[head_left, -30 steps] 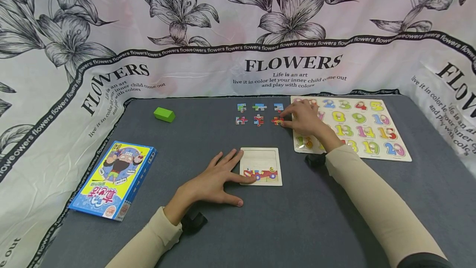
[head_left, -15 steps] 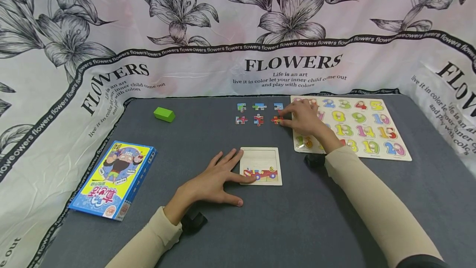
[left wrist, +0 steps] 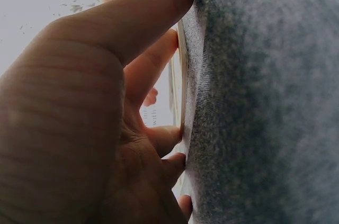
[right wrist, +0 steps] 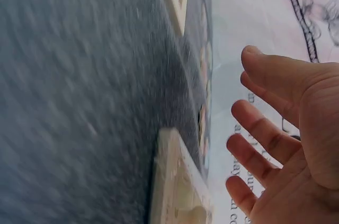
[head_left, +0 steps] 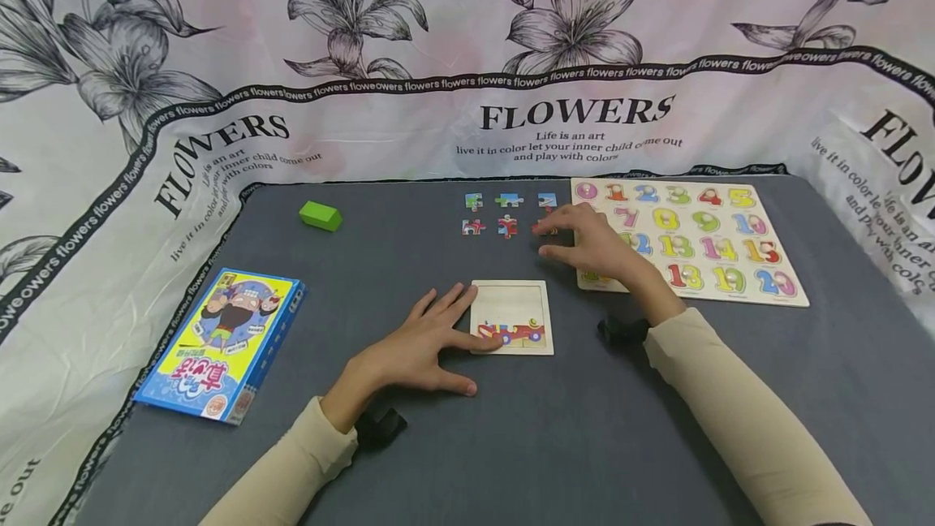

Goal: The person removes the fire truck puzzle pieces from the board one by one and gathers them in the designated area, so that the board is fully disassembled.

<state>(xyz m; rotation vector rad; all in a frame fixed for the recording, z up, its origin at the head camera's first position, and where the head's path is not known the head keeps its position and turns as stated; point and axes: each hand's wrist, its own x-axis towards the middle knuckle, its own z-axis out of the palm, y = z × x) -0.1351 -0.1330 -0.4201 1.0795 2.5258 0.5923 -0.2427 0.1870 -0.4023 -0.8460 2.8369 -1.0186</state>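
Note:
My left hand (head_left: 412,351) lies with fingers spread at the left side of a small square wooden puzzle tray (head_left: 511,295). Its index fingertip rests on the partly filled picture of a red vehicle; in the left wrist view, fingertips meet the tray's edge (left wrist: 183,75). My right hand (head_left: 599,246) hovers over the left part of a number board (head_left: 799,299), thumb and fingers apart. Nothing shows between those fingers (right wrist: 254,121) in the right wrist view. Beside it lie two rows of jigsaw pieces (head_left: 507,226); its fingertips partly cover the lower right one.
On the grey tabletop (head_left: 526,445), a blue and yellow box (head_left: 226,347) lies at the left. A green block (head_left: 320,216) sits at the back left. A flower-printed cloth (head_left: 380,132) hangs behind the table.
The right hand has drawn back slightly from the jigsaw pieces, toward me and left, its thumb and fingers parting. The left hand stays on the tray. The head view has tilted slightly down.

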